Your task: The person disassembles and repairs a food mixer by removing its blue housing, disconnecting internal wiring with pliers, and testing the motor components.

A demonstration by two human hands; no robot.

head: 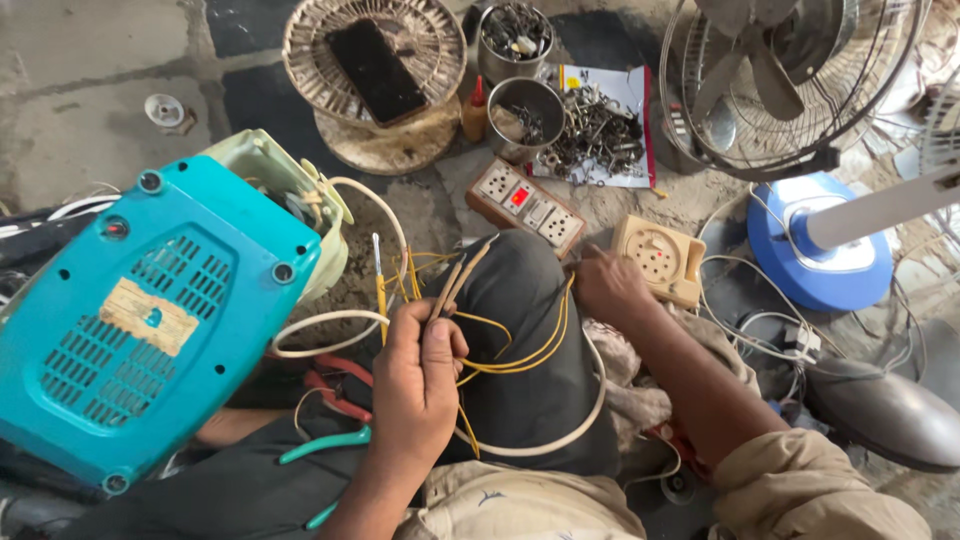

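**Yellow wires (520, 350) bundled in left hand, over the knee**

Left hand (415, 385) fingers closed around the wire ends, centre near. Right hand (608, 285) fingers curled on the wires' far end, just beside the beige socket box (660, 260). Switchboard (525, 205) beyond the knee. Teal appliance casing (150, 320) left; fan (800, 90) far right.

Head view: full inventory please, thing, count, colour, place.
casing: 1, teal, left
wires: several, yellow, over the lap
white cable: 1, from the casing
socket board: 1, brown, centre
round-socket box: 1, beige, by right hand
tins: 2, metal, top centre
loose hardware: pile, grey, on paper
phone: 1, black, on wire guard
fan: 1, blue base, right
pliers: 1, green handles, bottom
left hand: pinches wire ends
right hand: beside beige box
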